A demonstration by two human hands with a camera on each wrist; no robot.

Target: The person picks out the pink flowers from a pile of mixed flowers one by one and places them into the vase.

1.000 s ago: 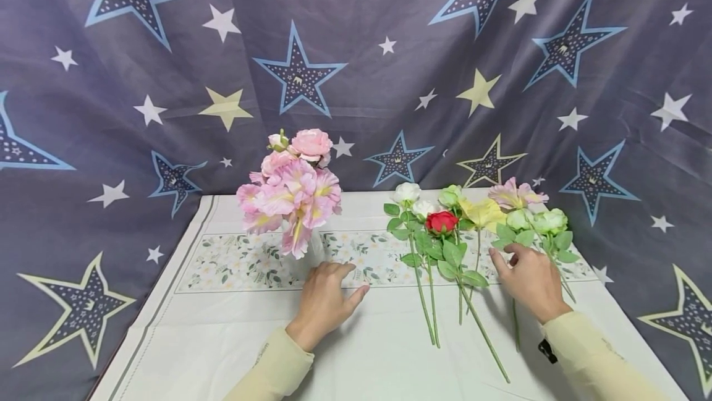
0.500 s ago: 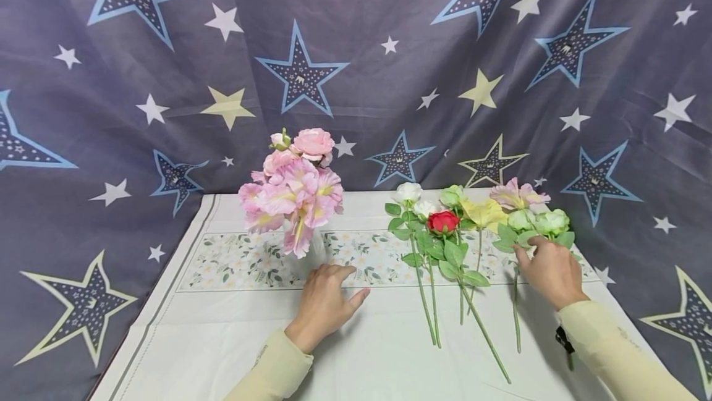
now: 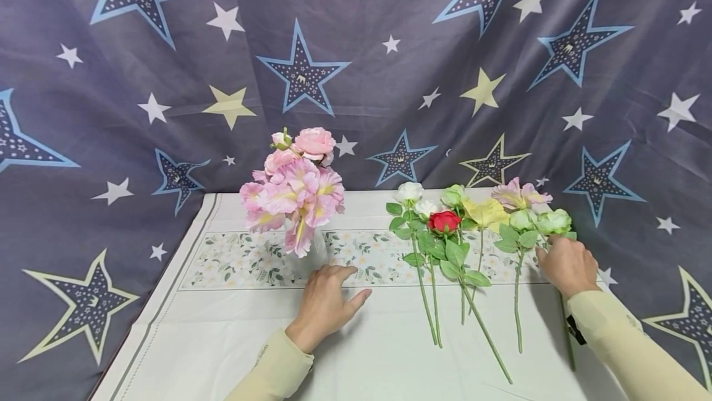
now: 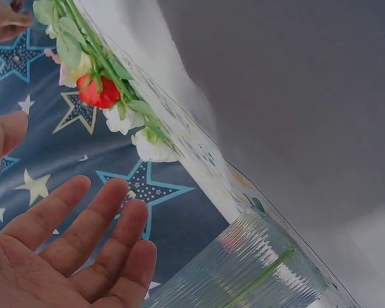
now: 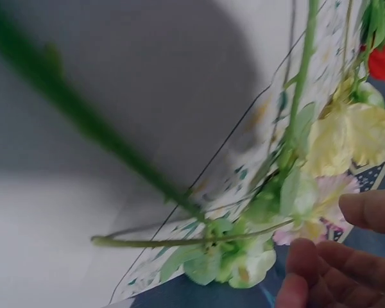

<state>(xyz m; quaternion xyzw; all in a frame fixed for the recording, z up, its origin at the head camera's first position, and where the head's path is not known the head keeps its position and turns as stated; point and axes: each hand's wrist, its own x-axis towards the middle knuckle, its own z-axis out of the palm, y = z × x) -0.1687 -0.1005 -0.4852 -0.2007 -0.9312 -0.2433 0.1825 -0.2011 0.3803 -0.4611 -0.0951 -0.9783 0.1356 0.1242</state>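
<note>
My left hand point(image 3: 322, 303) lies beside a ribbed clear vase point(image 4: 244, 266), fingers extended and holding nothing. Pink irises point(image 3: 297, 188) and pink roses point(image 3: 314, 143) stand in that vase; one green stem shows through its wall. At the right, my right hand point(image 3: 570, 265) is over the stems of pale green roses point(image 3: 553, 222) and a pink iris point(image 3: 517, 194). Its thumb and fingers are apart, close to the iris and a thin stem point(image 5: 179, 242) in the right wrist view. Part of these stems is hidden under the hand.
White roses point(image 3: 410, 192), a red rose point(image 3: 444, 222), another green rose point(image 3: 453, 195) and a yellow flower point(image 3: 486, 213) lie side by side, stems toward me. A floral-printed strip point(image 3: 239, 262) crosses the white tablecloth point(image 3: 389, 351). Star-patterned cloth point(image 3: 356, 67) hangs behind.
My right hand has moved right, from beside the yellow flower's stem to over the green roses' stems. The left hand stays by the vase. No flower has visibly moved.
</note>
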